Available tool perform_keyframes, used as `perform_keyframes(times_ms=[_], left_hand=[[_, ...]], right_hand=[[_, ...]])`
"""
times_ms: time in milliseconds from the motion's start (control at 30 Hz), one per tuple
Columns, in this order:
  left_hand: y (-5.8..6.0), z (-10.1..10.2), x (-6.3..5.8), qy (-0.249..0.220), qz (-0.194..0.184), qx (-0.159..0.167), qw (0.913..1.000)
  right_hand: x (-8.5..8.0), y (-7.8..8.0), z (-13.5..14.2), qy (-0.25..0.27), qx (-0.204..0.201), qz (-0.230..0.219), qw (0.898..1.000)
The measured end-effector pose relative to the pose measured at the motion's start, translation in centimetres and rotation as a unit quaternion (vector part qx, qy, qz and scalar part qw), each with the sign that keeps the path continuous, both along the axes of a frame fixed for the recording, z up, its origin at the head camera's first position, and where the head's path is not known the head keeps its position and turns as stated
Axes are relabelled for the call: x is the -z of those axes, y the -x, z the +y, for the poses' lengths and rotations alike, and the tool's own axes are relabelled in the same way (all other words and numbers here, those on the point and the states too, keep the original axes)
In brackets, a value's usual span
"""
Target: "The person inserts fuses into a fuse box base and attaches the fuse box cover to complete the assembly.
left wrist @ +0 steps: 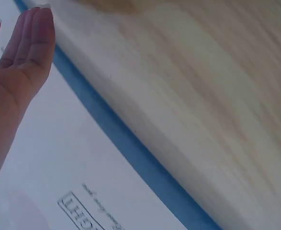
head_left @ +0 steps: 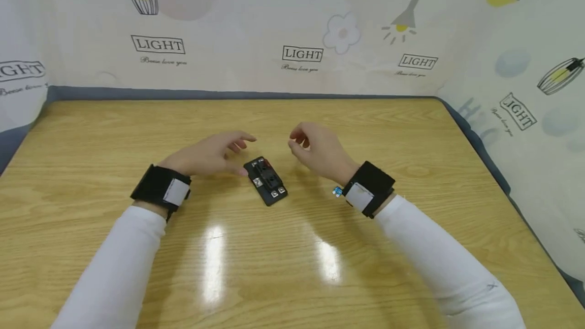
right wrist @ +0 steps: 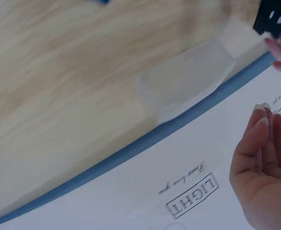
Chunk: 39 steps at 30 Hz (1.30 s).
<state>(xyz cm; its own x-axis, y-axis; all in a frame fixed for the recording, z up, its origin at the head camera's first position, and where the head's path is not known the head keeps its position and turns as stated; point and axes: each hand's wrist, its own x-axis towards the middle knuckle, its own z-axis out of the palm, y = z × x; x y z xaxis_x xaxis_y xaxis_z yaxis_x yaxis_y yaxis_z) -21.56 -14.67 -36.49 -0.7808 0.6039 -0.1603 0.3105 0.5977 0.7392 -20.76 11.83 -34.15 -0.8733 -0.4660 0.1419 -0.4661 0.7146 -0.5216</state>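
Board point(head_left: 266, 181) lies on the table point(head_left: 269, 248) between the hands, closer to the left. Left hand point(head_left: 207, 154): fingers loosely extended, no grip on anything; thumb tip right at the board's left edge, can't tell if touching. Right hand point(head_left: 322, 151): fingers loosely curled to the right of the board, small gap to the thumb, nothing visible in it. Main risk: left thumb nudges the board and skids or turns it, since no hand pins it. Second: blue part point(head_left: 337, 192) sits right by the right band point(head_left: 369, 188); a careless wrist sweep could knock it away, tiny as it is. Can't tell whether it's on the table or against the band. Board's underside hidden, markings too small to read. Left wrist view misses the board; right wrist view catches just a cut-off corner of it, blurred.
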Motion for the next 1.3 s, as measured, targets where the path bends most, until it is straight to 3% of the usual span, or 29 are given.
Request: perform_keyframes(times_ms=[267,400,767,1033,1300], left_hand=[[-1.6,-3.4,-1.8,-0.008,0.031,-0.047,0.9984],[-2.6,-4.2,-2.7,0.000,0.062,-0.050,0.9968],[-5.5,-4.2,-3.5,0.052,0.146,-0.028,0.9875],[-6.8,-2.5,-4.0,0.085,0.229,0.030,0.9692],[-7.3,-0.8,-3.3,0.112,0.236,0.064,0.9633]], right_hand=[[-0.7,0.8,3.7,-0.003,0.018,0.001,1.000],[-0.8,1.0,5.0,0.003,0.027,0.006,1.000],[-0.7,0.5,8.7,0.006,0.047,-0.011,0.999],[-0.5,0.3,11.1,-0.040,0.039,-0.037,0.998],[-0.8,0.4,11.8,-0.102,0.016,-0.075,0.992]])
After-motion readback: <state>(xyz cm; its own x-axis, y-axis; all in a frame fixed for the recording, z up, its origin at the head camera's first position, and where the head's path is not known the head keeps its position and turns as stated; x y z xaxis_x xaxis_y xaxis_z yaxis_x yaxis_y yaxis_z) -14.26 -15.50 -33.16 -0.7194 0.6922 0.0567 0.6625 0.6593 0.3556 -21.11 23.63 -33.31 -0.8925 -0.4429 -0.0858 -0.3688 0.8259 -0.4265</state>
